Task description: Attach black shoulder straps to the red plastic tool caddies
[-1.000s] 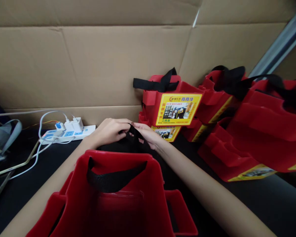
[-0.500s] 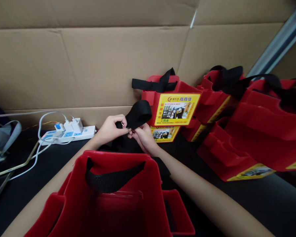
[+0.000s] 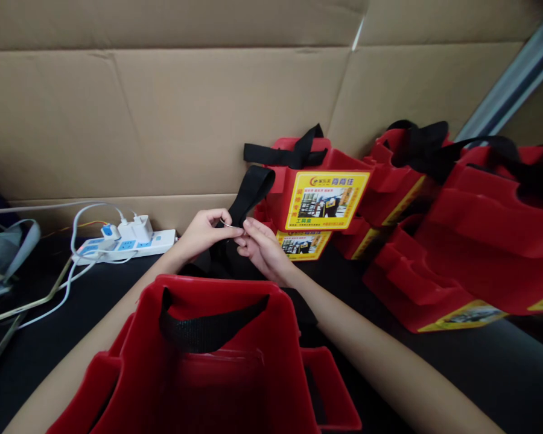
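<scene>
A red plastic tool box (image 3: 217, 282) stands open-topped in front of me, with a black webbing band across the inside of its far wall. Both my forearms reach past its sides. Just beyond the box, my left hand (image 3: 206, 232) is closed on a thin metal ring (image 3: 227, 225) at a black webbing strap (image 3: 252, 188). My right hand (image 3: 266, 246) meets it there, thumb and fingers pinched together on the strap beside the ring. The strap's loop rises above the fingertips. What lies between the fingertips is mostly hidden.
Stacked red tool boxes (image 3: 317, 160) with yellow labels and black straps stand behind and to the right (image 3: 493, 223). A white power strip (image 3: 156, 244) with chargers and cables lies at left, near a gold-edged flat object (image 3: 45, 304). Cardboard (image 3: 185, 120) backs the black table.
The strap loop has risen and tilted more upright, with its band turned. My right hand's fingertips have moved up slightly against the ring, while my left hand stays nearly in place.
</scene>
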`<state>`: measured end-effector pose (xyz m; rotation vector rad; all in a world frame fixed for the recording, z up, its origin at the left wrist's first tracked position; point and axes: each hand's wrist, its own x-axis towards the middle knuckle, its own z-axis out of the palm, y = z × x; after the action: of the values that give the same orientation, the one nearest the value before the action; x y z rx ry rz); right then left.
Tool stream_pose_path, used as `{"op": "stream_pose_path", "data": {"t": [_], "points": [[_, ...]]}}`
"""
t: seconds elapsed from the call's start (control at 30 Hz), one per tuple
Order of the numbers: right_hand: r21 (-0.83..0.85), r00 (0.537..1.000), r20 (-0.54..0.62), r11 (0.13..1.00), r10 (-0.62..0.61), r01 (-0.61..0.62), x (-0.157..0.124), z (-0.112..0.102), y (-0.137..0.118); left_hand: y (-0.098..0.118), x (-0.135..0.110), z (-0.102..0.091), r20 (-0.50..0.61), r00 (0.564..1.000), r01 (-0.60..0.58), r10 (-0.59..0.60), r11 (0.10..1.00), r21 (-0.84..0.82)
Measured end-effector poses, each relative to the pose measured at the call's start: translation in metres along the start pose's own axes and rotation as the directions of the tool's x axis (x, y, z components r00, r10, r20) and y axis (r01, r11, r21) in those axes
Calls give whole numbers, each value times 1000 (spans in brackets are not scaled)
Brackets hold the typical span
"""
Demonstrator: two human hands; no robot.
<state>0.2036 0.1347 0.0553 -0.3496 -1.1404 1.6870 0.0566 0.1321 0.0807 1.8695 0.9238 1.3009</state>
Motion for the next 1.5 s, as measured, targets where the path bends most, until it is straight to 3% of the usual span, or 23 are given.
{"op": "stream_pose_path", "data": {"t": [0.17, 0.33, 0.53, 0.77, 0.87, 1.0, 1.2, 1.33, 1.4, 1.5], "points": [[-20, 1000, -19, 1000, -4, 4, 0, 0, -1, -1, 1, 0, 19, 999, -39, 39, 999, -1], [-91, 998, -45, 995, -46, 42, 0, 0, -2, -2, 4, 0, -39, 996, -85, 84, 996, -25], [-266, 987, -12, 952, -158, 149, 1, 1, -2, -1, 3, -1, -49, 999, 17, -22, 995, -101], [-546, 928, 9, 775, -372, 317, -1, -1, -7, -2, -1, 4, 170, 977, 165, -129, 963, -215], [-616, 905, 65, 697, -420, 367, -1, -4, -12, -3, -2, 5, 209, 967, 198, -148, 950, -242], [-689, 884, 141, 597, -445, 411, 0, -7, -15, -3, -3, 4, 196, 966, 214, -169, 946, -243], [-781, 850, 220, 436, -478, 447, -4, -7, -22, -4, -1, 6, 94, 979, 199, -182, 953, -226], [-803, 836, 288, 357, -467, 476, -7, -2, -32, -8, 1, -5, 48, 980, 200, -194, 947, -252], [-782, 807, 332, 335, -489, 525, -8, 1, -35, -11, 2, -18, 42, 979, 203, -199, 949, -243], [-685, 753, 340, 401, -563, 609, -10, 8, -40, -15, 3, -40, 46, 981, 195, -189, 959, -206]]}}
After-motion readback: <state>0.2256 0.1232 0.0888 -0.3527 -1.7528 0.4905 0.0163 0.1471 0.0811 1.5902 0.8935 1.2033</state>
